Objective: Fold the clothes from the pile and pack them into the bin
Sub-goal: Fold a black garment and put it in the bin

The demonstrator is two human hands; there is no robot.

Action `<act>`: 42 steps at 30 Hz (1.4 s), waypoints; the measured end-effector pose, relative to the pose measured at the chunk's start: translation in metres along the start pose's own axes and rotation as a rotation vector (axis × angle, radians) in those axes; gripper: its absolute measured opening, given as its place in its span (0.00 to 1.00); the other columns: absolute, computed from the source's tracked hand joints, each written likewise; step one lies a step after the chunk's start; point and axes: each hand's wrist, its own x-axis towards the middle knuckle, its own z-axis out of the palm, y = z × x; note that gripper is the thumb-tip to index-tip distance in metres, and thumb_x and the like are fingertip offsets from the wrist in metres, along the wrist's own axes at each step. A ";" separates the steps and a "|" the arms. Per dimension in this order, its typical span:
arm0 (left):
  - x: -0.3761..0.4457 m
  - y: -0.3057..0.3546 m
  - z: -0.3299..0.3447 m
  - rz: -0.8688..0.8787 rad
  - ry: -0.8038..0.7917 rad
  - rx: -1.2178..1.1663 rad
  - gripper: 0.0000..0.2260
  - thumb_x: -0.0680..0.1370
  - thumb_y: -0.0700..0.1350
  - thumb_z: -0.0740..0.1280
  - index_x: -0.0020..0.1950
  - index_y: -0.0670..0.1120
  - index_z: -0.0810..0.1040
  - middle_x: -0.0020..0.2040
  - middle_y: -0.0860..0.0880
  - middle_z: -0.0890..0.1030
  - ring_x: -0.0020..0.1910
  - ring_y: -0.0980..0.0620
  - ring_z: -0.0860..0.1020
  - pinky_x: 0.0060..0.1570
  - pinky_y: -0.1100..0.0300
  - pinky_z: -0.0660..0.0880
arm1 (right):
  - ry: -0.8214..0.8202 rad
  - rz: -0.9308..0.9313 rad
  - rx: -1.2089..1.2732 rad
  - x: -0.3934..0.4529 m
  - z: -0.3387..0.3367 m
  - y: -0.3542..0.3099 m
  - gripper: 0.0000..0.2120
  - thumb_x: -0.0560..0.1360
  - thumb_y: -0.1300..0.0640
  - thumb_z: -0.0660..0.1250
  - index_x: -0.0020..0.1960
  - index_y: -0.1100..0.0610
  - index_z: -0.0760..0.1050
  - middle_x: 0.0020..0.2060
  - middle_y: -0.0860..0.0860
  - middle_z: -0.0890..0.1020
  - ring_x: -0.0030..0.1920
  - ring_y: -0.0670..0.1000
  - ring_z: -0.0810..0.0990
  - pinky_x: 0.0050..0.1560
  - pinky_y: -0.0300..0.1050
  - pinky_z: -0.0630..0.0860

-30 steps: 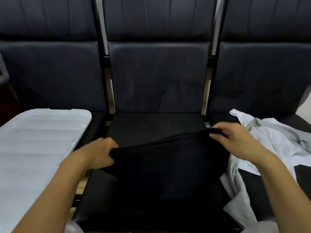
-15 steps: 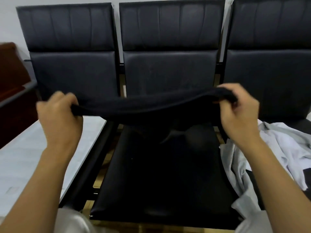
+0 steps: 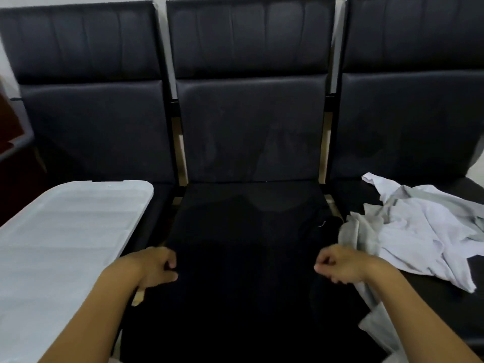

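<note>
The black garment [image 3: 246, 258], held up stretched a moment ago, now lies spread on the middle seat [image 3: 251, 189], left hand [image 3: 154, 268] and right hand [image 3: 340, 265] pinching its near edges, ready for folding.

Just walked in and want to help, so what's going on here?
A person is laying a black garment flat on the middle black padded seat, left hand and right hand pinching its near edge. A pile of light grey and white clothes waits on the seat to the right; a translucent white plastic bin lid sits left.
</note>
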 end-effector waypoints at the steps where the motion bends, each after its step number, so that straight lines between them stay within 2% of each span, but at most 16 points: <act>1: 0.010 0.016 -0.004 0.051 0.027 -0.008 0.12 0.78 0.57 0.65 0.59 0.54 0.74 0.52 0.52 0.75 0.52 0.53 0.77 0.57 0.59 0.73 | 0.113 0.008 -0.022 0.009 -0.003 0.001 0.16 0.79 0.45 0.64 0.63 0.52 0.75 0.50 0.50 0.80 0.54 0.52 0.81 0.50 0.38 0.75; 4: 0.043 0.079 -0.014 0.207 0.068 -0.035 0.14 0.80 0.54 0.64 0.64 0.53 0.74 0.58 0.50 0.75 0.56 0.53 0.75 0.60 0.58 0.73 | 0.289 0.089 0.036 0.040 -0.007 0.005 0.29 0.79 0.43 0.64 0.75 0.53 0.62 0.68 0.55 0.71 0.68 0.55 0.73 0.66 0.45 0.69; 9: 0.067 0.148 0.000 0.405 0.038 -0.129 0.22 0.82 0.55 0.60 0.76 0.59 0.60 0.69 0.55 0.65 0.70 0.52 0.67 0.70 0.55 0.66 | 0.666 0.187 0.177 0.077 -0.005 0.024 0.34 0.74 0.48 0.73 0.73 0.59 0.63 0.71 0.60 0.66 0.74 0.59 0.63 0.72 0.50 0.65; 12: 0.077 0.166 0.011 0.352 -0.033 0.043 0.29 0.82 0.59 0.58 0.79 0.60 0.48 0.75 0.56 0.59 0.76 0.45 0.59 0.72 0.48 0.65 | 0.735 0.178 0.292 0.084 -0.013 0.041 0.26 0.72 0.58 0.74 0.68 0.62 0.71 0.64 0.59 0.76 0.69 0.59 0.71 0.69 0.48 0.67; 15: 0.089 0.185 0.008 0.273 0.096 0.207 0.28 0.82 0.62 0.54 0.79 0.57 0.49 0.75 0.52 0.63 0.72 0.44 0.66 0.67 0.48 0.68 | 0.772 0.163 0.370 0.080 -0.018 0.048 0.16 0.71 0.64 0.71 0.58 0.62 0.78 0.50 0.58 0.82 0.55 0.58 0.80 0.52 0.41 0.73; 17: 0.100 0.200 0.004 0.240 0.217 0.316 0.27 0.82 0.62 0.51 0.79 0.54 0.52 0.72 0.49 0.70 0.68 0.44 0.72 0.63 0.49 0.70 | 0.765 0.162 0.424 0.071 -0.026 0.052 0.08 0.70 0.64 0.71 0.49 0.63 0.80 0.41 0.56 0.82 0.45 0.56 0.81 0.42 0.41 0.72; 20: 0.126 0.225 -0.006 0.258 0.333 0.231 0.26 0.82 0.62 0.52 0.75 0.51 0.59 0.67 0.48 0.73 0.65 0.45 0.74 0.59 0.50 0.72 | 0.685 0.153 0.533 0.048 -0.043 0.067 0.02 0.70 0.63 0.72 0.42 0.59 0.82 0.38 0.57 0.84 0.42 0.55 0.83 0.40 0.44 0.76; 23: 0.159 0.259 -0.017 0.325 0.350 0.064 0.28 0.80 0.63 0.58 0.75 0.50 0.60 0.71 0.47 0.67 0.69 0.44 0.68 0.66 0.47 0.69 | 0.538 0.181 0.482 0.022 -0.051 0.087 0.06 0.71 0.58 0.74 0.39 0.52 0.79 0.37 0.53 0.82 0.39 0.49 0.81 0.35 0.38 0.72; 26: 0.185 0.299 -0.026 0.338 0.294 -0.028 0.36 0.76 0.65 0.64 0.78 0.49 0.57 0.75 0.47 0.63 0.74 0.43 0.62 0.71 0.44 0.62 | 0.478 0.265 0.455 0.012 -0.052 0.104 0.13 0.71 0.52 0.75 0.37 0.54 0.73 0.36 0.51 0.78 0.34 0.48 0.76 0.32 0.39 0.69; 28: 0.203 0.318 -0.028 0.317 0.282 -0.032 0.36 0.75 0.64 0.68 0.76 0.48 0.60 0.73 0.46 0.65 0.72 0.43 0.64 0.71 0.45 0.63 | 0.443 0.281 0.466 0.011 -0.052 0.109 0.15 0.71 0.46 0.75 0.39 0.55 0.74 0.38 0.50 0.79 0.35 0.49 0.78 0.35 0.41 0.73; 31: 0.221 0.337 -0.034 0.294 0.209 -0.228 0.22 0.75 0.57 0.71 0.63 0.48 0.72 0.61 0.47 0.76 0.61 0.46 0.75 0.66 0.46 0.71 | 0.361 0.263 0.519 0.012 -0.052 0.113 0.17 0.71 0.41 0.72 0.43 0.55 0.79 0.38 0.49 0.83 0.39 0.48 0.82 0.43 0.43 0.77; 33: 0.226 0.345 -0.037 0.325 0.170 -0.228 0.11 0.78 0.53 0.69 0.55 0.47 0.76 0.52 0.49 0.78 0.55 0.47 0.78 0.62 0.47 0.74 | 0.343 0.217 0.576 0.008 -0.055 0.114 0.19 0.73 0.42 0.72 0.35 0.56 0.77 0.29 0.46 0.79 0.32 0.46 0.77 0.39 0.40 0.73; 35: 0.230 0.350 -0.039 0.373 0.180 -0.235 0.09 0.80 0.50 0.65 0.54 0.45 0.77 0.49 0.48 0.78 0.51 0.48 0.78 0.55 0.52 0.76 | 0.348 0.173 0.625 0.006 -0.059 0.114 0.21 0.74 0.44 0.72 0.34 0.60 0.77 0.25 0.47 0.73 0.27 0.45 0.71 0.36 0.39 0.69; 38: 0.225 0.354 -0.053 0.391 0.277 -0.622 0.03 0.81 0.44 0.65 0.51 0.45 0.74 0.42 0.48 0.75 0.41 0.51 0.74 0.39 0.61 0.72 | 0.379 0.090 0.726 -0.001 -0.066 0.109 0.24 0.73 0.43 0.71 0.43 0.67 0.79 0.31 0.51 0.74 0.33 0.46 0.73 0.40 0.41 0.70; 39: 0.221 0.353 -0.064 0.376 0.283 -0.833 0.02 0.80 0.41 0.66 0.50 0.46 0.74 0.41 0.47 0.76 0.40 0.52 0.74 0.38 0.62 0.72 | 0.383 0.046 0.760 -0.004 -0.071 0.105 0.25 0.73 0.43 0.72 0.44 0.68 0.78 0.33 0.53 0.74 0.34 0.47 0.73 0.41 0.43 0.71; 42: 0.195 0.320 -0.100 0.378 0.129 -1.386 0.06 0.79 0.36 0.66 0.54 0.44 0.75 0.48 0.42 0.79 0.47 0.48 0.79 0.51 0.55 0.78 | 0.351 -0.131 0.827 -0.022 -0.082 0.071 0.24 0.74 0.44 0.70 0.43 0.67 0.78 0.32 0.53 0.76 0.34 0.47 0.75 0.37 0.39 0.71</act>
